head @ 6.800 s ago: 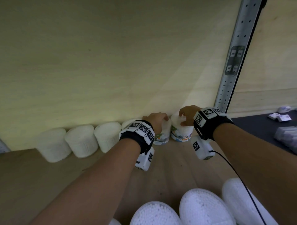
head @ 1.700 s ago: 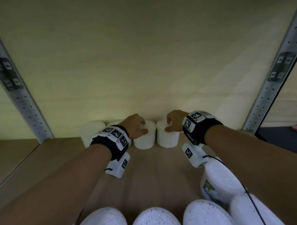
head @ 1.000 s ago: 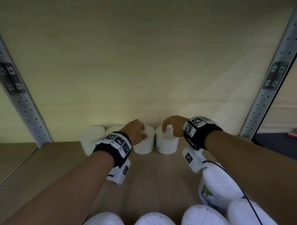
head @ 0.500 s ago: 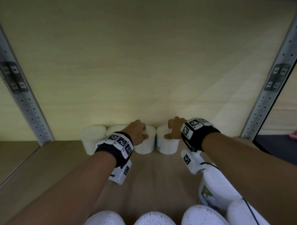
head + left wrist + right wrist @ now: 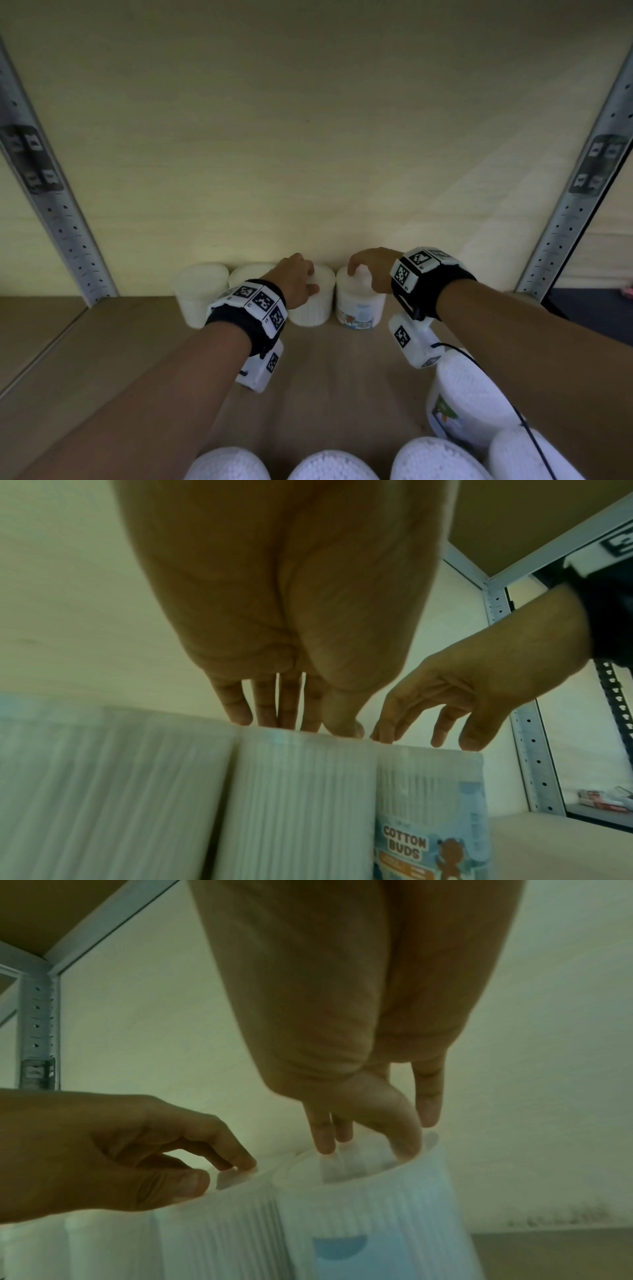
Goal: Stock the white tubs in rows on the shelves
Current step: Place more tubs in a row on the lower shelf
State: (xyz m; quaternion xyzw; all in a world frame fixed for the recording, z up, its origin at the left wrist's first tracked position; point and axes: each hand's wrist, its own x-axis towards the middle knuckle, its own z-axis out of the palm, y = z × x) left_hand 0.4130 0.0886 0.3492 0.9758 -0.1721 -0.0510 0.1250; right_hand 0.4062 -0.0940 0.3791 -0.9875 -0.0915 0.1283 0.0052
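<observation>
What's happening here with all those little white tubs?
A person is stocking a wooden shelf with white tubs of cotton buds. Four tubs stand in a row against the back wall. The left hand rests its fingertips on the third tub; the right hand touches the top of the labelled end tub. More tubs wait nearer the front.

Matt pale wood forms the shelf board [image 5: 164, 349] and back panel [image 5: 308, 137]; perforated uprights [image 5: 65, 226] are dull grey metal; cotton-bud tubs [image 5: 301, 791] are translucent ribbed plastic.

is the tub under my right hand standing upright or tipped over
Upright. The labelled tub stands on its base against the back wall, lid up, with the right hand touching its top.
</observation>
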